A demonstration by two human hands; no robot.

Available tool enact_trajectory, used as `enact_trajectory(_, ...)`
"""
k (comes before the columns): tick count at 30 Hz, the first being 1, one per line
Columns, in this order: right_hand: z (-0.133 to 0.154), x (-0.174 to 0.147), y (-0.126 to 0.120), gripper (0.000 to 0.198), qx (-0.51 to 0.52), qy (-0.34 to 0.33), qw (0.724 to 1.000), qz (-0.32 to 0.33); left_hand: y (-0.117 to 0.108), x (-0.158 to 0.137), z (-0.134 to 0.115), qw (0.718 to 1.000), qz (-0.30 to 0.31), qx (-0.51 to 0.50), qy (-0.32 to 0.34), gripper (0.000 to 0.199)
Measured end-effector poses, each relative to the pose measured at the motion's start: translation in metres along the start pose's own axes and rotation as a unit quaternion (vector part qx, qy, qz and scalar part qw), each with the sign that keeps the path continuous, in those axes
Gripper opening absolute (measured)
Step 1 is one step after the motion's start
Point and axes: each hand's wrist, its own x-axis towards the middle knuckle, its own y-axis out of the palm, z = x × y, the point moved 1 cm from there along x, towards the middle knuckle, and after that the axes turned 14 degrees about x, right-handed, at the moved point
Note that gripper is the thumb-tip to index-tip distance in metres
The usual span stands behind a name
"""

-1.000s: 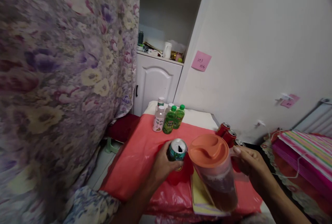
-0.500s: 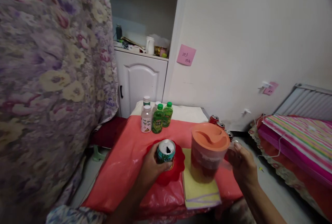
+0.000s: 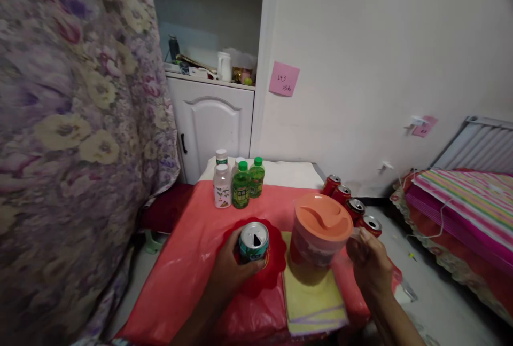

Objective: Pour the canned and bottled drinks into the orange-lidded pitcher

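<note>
My left hand (image 3: 232, 268) is wrapped round a teal drink can (image 3: 254, 244) with a silver top and an opened mouth. The can is over a red scalloped plate (image 3: 276, 268); whether its base touches the plate is hidden. At the right, my right hand (image 3: 371, 263) grips the handle of a clear plastic pitcher (image 3: 312, 247) with an orange lid (image 3: 324, 217). The pitcher is over a folded yellow cloth (image 3: 315, 303), and I cannot tell whether it rests on it.
Green-capped bottles (image 3: 241, 188) and white-capped bottles (image 3: 222, 188) stand at the back left of the red-covered table (image 3: 176, 260). Several red cans (image 3: 355, 207) line the right edge. A floral curtain (image 3: 80, 148) hangs left; a bed (image 3: 468, 207) is at right.
The view has shifted slightly, showing more of the red cans at the right. My right hand and the pitcher have moved slightly left. My left hand still holds the can.
</note>
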Motion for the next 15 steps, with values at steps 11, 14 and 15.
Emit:
enact_trajectory(11,-0.0005,-0.0084,-0.0029,0.042,-0.037,0.007,0.999,0.002,-0.0006,-0.0004,0.0000,1.000,0.008,0.027,-0.009,0.073)
enact_trajectory(14,-0.0019,-0.0093,-0.0054,0.039,-0.037,0.003,0.999,0.002,0.0019,-0.0001,0.0036,1.000,0.013,0.014,0.011,0.071)
enact_trajectory(15,-0.0024,-0.0098,-0.0066,0.039,-0.040,0.000,0.999,0.002,0.0028,-0.0001,0.0047,1.000,0.013,0.011,0.017,0.070)
